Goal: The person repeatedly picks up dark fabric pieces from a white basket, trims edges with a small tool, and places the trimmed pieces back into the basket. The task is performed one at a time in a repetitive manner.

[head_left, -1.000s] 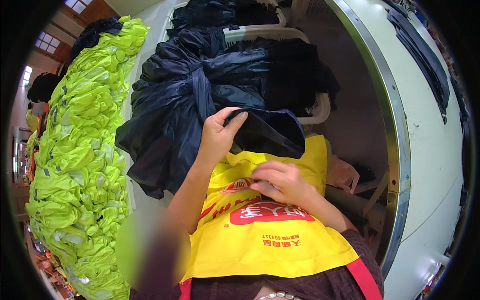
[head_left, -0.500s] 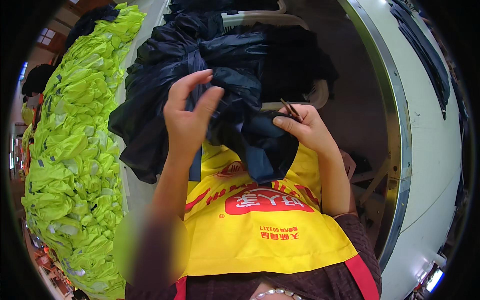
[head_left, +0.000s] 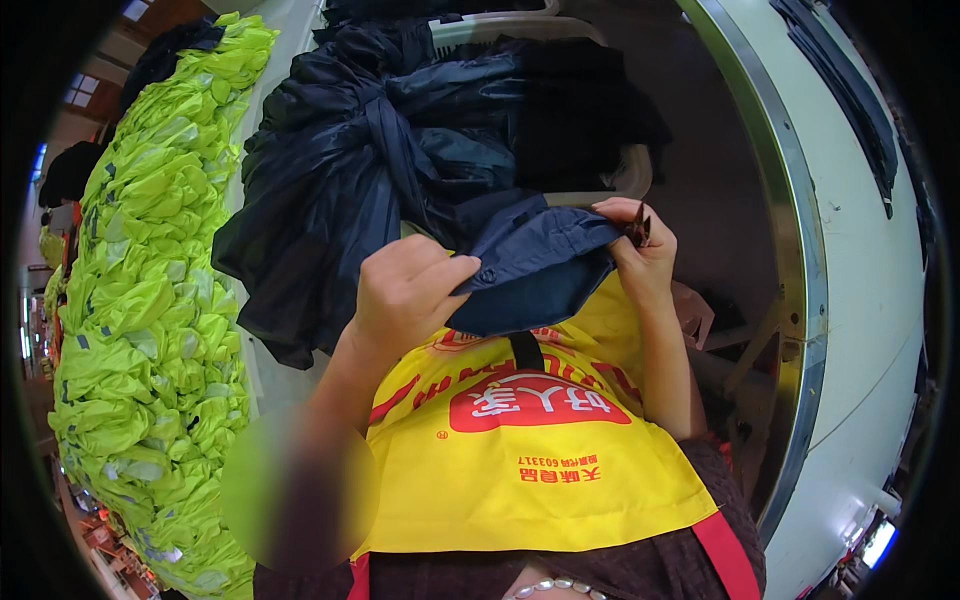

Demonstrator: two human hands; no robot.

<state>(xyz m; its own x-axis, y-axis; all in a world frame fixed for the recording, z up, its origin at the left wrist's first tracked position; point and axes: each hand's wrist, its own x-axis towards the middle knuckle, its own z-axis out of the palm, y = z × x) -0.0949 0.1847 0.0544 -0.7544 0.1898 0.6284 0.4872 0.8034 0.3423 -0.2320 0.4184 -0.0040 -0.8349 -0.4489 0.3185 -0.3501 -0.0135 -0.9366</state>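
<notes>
A dark navy garment point(head_left: 540, 240) is stretched between my two hands above my yellow apron point(head_left: 540, 510). My left hand point(head_left: 405, 290) pinches one end of its edge, near a small round button or snap. At the other end my right hand point(head_left: 645, 250) grips the edge between thumb and fingers. A small dark brown tool point(head_left: 638, 226), perhaps thread snips, also sits in my right hand; its exact kind is hard to make out. The rest of the navy cloth point(head_left: 320, 180) lies bunched and gathered beyond my hands.
A long heap of bright yellow-green garments point(head_left: 150, 340) runs along the left. White plastic baskets point(head_left: 633, 172) with dark cloth stand ahead. On the right is a pale table point(head_left: 850, 300) with a metal edge point(head_left: 800, 230), and a dark strip of cloth point(head_left: 845, 100) lies on it.
My left hand, open and raised before, has come down and closed on the garment's edge. My right hand has shifted slightly right, and the edge is now drawn out between both hands.
</notes>
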